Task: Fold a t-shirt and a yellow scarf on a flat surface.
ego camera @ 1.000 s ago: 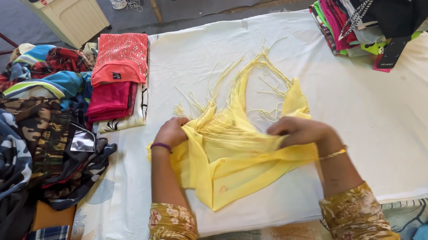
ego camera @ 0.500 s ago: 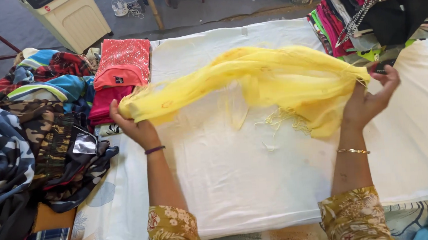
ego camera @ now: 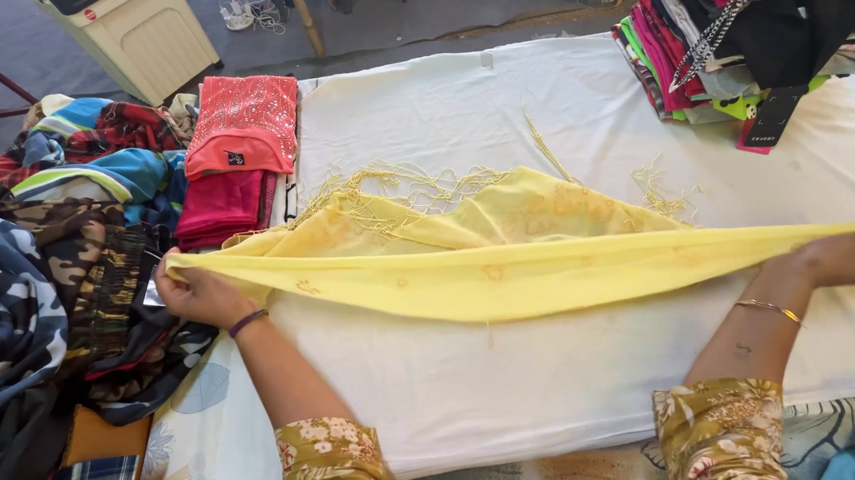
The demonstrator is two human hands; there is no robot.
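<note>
2 hands, left (ego camera: pixel 201 294) and right (ego camera: pixel 850 253), pinch opposite ends of a stretched yellow fringed scarf (ego camera: pixel 508 249).

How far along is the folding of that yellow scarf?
Done: folded red garments stacked at the table's left. In hand: the yellow fringed scarf, stretched wide between the left hand and right hand, its fringe lying on the white sheet. Left: the scarf looks unfolded, and a loose clothes heap lies at left.
</note>
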